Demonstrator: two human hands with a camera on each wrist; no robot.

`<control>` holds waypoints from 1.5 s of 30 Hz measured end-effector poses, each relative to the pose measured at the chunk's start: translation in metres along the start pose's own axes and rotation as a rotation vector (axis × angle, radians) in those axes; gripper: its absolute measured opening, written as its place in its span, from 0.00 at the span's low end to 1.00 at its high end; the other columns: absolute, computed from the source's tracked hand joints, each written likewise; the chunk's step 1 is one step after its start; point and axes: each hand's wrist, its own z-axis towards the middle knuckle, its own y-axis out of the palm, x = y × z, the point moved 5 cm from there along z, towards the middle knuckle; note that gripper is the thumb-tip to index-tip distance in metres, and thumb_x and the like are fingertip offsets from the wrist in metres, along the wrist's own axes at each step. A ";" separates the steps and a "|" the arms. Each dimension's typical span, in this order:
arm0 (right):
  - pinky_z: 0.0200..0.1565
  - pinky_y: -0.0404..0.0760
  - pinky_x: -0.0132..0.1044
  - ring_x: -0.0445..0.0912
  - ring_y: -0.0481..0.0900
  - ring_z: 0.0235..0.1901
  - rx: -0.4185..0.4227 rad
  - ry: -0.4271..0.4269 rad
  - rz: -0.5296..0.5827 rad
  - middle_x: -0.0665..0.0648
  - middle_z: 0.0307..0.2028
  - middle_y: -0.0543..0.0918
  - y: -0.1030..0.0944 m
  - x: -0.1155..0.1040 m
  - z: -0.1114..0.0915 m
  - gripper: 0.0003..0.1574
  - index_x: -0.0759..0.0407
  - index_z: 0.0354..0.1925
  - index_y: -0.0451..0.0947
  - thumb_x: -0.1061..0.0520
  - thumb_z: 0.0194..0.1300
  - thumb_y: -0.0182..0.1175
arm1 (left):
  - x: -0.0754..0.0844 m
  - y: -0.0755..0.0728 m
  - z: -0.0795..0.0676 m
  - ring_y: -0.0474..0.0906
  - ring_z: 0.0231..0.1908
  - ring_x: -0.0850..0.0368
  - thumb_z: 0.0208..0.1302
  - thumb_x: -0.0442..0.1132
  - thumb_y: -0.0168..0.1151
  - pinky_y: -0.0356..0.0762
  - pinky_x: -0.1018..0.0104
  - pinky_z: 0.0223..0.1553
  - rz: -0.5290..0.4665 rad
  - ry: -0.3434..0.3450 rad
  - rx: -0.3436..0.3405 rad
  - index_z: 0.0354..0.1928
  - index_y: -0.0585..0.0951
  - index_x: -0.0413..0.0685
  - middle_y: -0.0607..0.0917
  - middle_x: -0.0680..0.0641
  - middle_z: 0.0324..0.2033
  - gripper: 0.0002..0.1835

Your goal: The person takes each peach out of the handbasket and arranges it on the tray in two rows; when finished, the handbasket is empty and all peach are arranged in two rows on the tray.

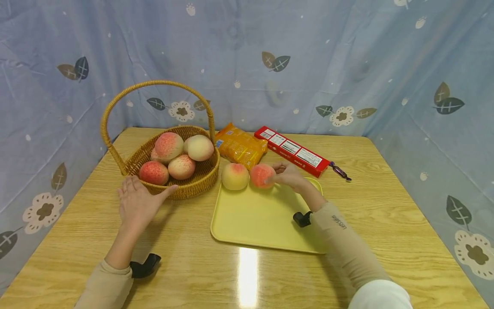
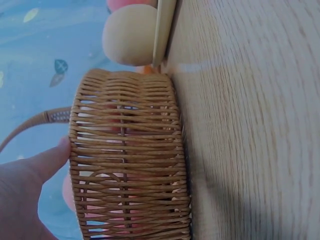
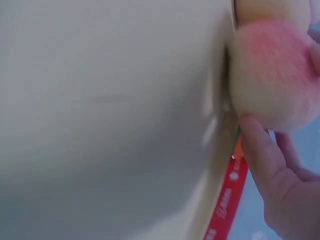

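Note:
My right hand [image 1: 289, 176] holds a pink peach [image 1: 263, 175] at the far edge of the yellow tray [image 1: 258, 219]. In the right wrist view its fingers [image 3: 265, 155] lie against the side of that peach. A yellow peach with a red top [image 1: 235, 176] sits just left of it on the tray. My left hand [image 1: 139, 202] is at the near left rim of the wicker basket [image 1: 193, 189], fingers spread and straight. Its thumb [image 2: 52, 157] touches the rim in the left wrist view. Several peaches [image 1: 169, 146] lie inside the basket, under its tall arched handle [image 1: 158, 82].
Behind the tray lie an orange packet [image 1: 241, 145] and a long red box [image 1: 291, 151]. A small purple wrapped candy [image 1: 340, 171] is at the box's right end. The wooden table [image 1: 185, 266] is bounded by a blue patterned curtain [image 1: 239, 64] at the back and sides.

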 end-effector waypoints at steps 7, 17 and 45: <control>0.50 0.75 0.40 0.56 0.75 0.54 -0.071 0.034 -0.132 0.69 0.57 0.77 -0.008 0.001 -0.003 0.43 0.69 0.63 0.69 0.62 0.50 0.72 | 0.000 -0.001 -0.001 0.40 0.69 0.23 0.53 0.76 0.55 0.36 0.36 0.68 -0.010 0.007 0.015 0.69 0.42 0.16 0.44 0.17 0.68 0.70; 0.48 0.77 0.37 0.53 0.79 0.50 -0.047 0.019 -0.152 0.66 0.53 0.81 -0.001 -0.003 0.002 0.40 0.70 0.60 0.73 0.61 0.49 0.74 | 0.001 -0.003 0.000 0.40 0.69 0.23 0.53 0.77 0.55 0.36 0.36 0.68 0.002 0.004 0.007 0.68 0.42 0.16 0.44 0.17 0.67 0.70; 0.64 0.67 0.45 0.55 0.67 0.65 -0.011 -0.279 -0.429 0.62 0.66 0.70 0.068 -0.097 0.020 0.48 0.65 0.68 0.66 0.53 0.53 0.74 | 0.001 0.000 0.000 0.41 0.69 0.23 0.53 0.77 0.54 0.38 0.37 0.68 0.013 0.003 -0.005 0.68 0.42 0.15 0.45 0.16 0.67 0.71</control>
